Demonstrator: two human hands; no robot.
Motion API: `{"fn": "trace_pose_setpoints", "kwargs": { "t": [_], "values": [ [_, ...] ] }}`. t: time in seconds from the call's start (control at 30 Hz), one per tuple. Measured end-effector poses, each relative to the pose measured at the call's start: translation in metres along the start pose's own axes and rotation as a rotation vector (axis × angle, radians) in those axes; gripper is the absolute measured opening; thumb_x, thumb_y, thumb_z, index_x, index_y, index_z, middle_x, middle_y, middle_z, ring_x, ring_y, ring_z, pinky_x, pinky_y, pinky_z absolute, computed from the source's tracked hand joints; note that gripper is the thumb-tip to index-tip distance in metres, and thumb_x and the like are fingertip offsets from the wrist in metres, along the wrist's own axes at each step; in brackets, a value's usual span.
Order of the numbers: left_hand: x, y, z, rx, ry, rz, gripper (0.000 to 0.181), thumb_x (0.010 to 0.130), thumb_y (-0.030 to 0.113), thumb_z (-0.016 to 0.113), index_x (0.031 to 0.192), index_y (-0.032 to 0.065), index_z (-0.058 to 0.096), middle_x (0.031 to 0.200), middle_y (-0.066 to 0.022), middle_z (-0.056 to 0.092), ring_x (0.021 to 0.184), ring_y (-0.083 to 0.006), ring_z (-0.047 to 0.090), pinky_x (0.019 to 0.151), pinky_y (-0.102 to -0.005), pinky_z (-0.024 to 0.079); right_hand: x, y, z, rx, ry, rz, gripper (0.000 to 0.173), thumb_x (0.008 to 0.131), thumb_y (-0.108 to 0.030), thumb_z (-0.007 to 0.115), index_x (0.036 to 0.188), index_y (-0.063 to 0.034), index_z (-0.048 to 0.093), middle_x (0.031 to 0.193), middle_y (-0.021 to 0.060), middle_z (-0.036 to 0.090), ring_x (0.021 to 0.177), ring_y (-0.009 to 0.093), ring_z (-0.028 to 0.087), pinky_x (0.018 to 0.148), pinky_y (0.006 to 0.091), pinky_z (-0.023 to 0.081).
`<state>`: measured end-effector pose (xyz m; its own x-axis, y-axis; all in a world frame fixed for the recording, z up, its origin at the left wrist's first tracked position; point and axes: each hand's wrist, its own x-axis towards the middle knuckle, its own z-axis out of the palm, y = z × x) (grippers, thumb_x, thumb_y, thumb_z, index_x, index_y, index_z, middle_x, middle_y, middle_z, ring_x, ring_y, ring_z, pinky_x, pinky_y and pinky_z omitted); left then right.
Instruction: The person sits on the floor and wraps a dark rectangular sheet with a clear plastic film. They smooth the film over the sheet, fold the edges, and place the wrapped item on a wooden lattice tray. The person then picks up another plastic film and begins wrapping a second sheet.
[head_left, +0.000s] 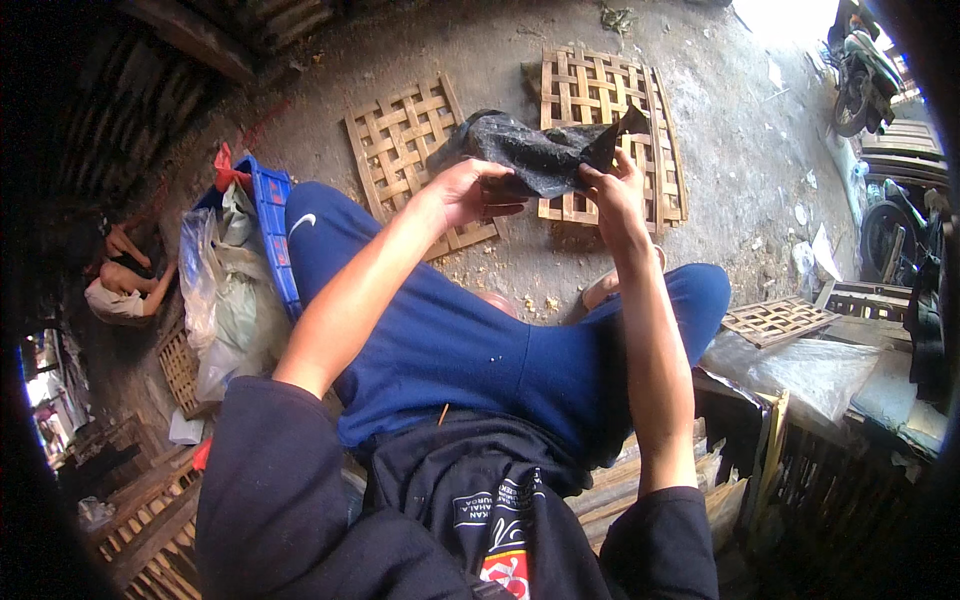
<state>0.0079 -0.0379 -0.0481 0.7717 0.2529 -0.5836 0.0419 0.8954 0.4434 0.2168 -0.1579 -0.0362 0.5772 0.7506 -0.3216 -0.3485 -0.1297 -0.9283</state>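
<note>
A crumpled black sheet (525, 146), seemingly plastic, hangs between my two hands above the floor. My left hand (476, 191) grips its near left edge, thumb on top and fingers below. Its right part is pinched by my right hand (615, 184), beside a raised pointed corner. Below and beyond the sheet lie woven bamboo panels on the floor: one panel (405, 142) at the left, partly hidden by my left hand and the sheet, and stacked panels (592, 86) at the right, partly covered by the sheet and my right hand.
A blue plastic crate (271, 225) with clear plastic bags (240, 292) stands by my left knee. Another person (120, 289) crouches farther left. At the right are a small woven panel (780, 321), plastic sheeting (795, 367) and a motorcycle (862, 75). Yellowish crumbs lie on the floor.
</note>
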Motion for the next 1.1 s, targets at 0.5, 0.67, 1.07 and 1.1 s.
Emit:
{"fn": "trace_pose_setpoints", "kwargs": {
  "t": [0.5,0.67,1.07,1.1],
  "values": [
    [-0.002,-0.020,0.029,0.419,0.144,0.300,0.127,0.067,-0.017,0.072,0.147,0.0039,-0.024,0.153,-0.0188,0.023,0.127,-0.0266,0.045,0.098,-0.0343,0.048,-0.004,0.017,0.005,-0.177,-0.052,-0.039,0.056,0.069,0.010,0.075,0.120,0.0002,0.052,0.110,0.0136,0.064,0.093,0.025,0.066,0.075,0.0387,0.057],
    [-0.005,-0.017,0.025,0.432,0.194,0.417,0.126,0.066,-0.019,0.070,0.149,0.0050,-0.021,0.155,-0.0193,0.019,0.132,-0.0270,0.040,0.103,-0.0358,0.044,-0.002,-0.009,0.008,-0.116,0.159,0.066,0.048,0.076,0.007,0.072,0.118,-0.0023,0.052,0.096,0.0122,0.066,0.080,0.023,0.068,0.066,0.0351,0.058],
    [-0.010,0.001,0.021,0.466,0.247,0.259,0.123,0.067,-0.022,0.066,0.150,0.0084,-0.020,0.154,-0.0200,0.022,0.129,-0.0269,0.045,0.098,-0.0330,0.047,0.015,-0.001,0.005,-0.205,0.188,0.259,0.030,0.079,-0.012,0.077,0.103,-0.0028,0.062,0.091,0.0057,0.066,0.079,0.021,0.064,0.073,0.0377,0.053],
    [-0.010,0.001,0.021,0.471,0.247,0.258,0.123,0.067,-0.022,0.066,0.150,0.0082,-0.020,0.154,-0.0200,0.022,0.128,-0.0269,0.046,0.098,-0.0328,0.047,0.020,0.001,0.003,-0.229,0.211,0.271,0.028,0.079,-0.011,0.077,0.102,-0.0024,0.062,0.089,0.0062,0.066,0.079,0.021,0.064,0.073,0.0377,0.053]
  ]
}}
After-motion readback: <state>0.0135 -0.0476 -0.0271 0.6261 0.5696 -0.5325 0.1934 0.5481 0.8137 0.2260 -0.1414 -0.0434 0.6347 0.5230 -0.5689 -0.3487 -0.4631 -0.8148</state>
